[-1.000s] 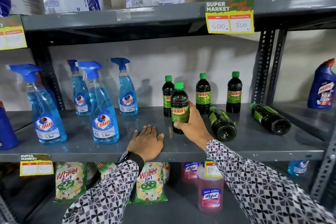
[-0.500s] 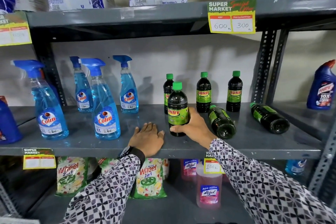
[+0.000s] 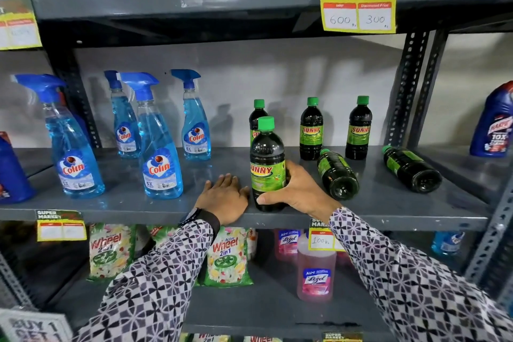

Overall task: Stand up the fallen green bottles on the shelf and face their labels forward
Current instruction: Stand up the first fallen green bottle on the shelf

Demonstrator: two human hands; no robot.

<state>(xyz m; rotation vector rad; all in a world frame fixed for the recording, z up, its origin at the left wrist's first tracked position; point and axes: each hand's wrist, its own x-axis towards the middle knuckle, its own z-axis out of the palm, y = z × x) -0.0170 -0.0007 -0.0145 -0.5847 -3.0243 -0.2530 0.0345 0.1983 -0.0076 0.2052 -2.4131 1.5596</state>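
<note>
The right hand (image 3: 298,191) is wrapped around the lower body of an upright dark plastic bottle with a green cap and green SUNNY label (image 3: 267,166), standing near the front edge of the grey metal shelf (image 3: 388,208); its label is turned slightly off to the left. The left hand (image 3: 224,197) lies flat and open at its 9 o'clock, holding nothing. At 3 o'clock, two fallen green-capped bottles (image 3: 337,173) (image 3: 412,169) lie on their sides. Judged step: facing the label; next, lifting the nearer fallen one.
</note>
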